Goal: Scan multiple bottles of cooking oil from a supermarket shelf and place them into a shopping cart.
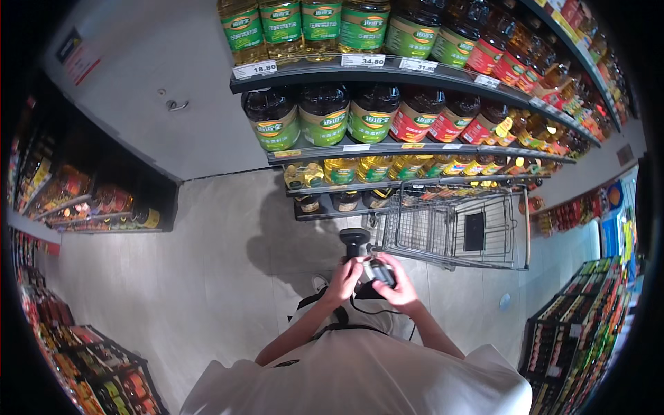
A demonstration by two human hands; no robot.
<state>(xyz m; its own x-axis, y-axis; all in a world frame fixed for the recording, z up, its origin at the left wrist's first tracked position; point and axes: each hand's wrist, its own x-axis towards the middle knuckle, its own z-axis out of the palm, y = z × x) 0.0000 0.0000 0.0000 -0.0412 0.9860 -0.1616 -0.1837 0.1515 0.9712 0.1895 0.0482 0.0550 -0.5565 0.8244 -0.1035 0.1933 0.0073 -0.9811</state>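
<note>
In front of my body both hands are raised close together. My left hand [344, 281] is closed round the grip of a black handheld scanner [355, 238], its wide head pointing away from me. Beside it my right hand [399, 289] is wrapped about a small dark device with a light edge [381, 273], whose details are blurred. A black cable [370, 310] loops below the hands. Just beyond the right hand stands a wire shopping cart [443, 232], which neither hand touches.
Ahead, shelves [429, 153] carry large bottles of oil [323, 117] with green and red labels. A grey door [159, 76] stands to the left. More stocked shelving [97, 200] lines the left side, and a full display rack [574, 332] is at the lower right.
</note>
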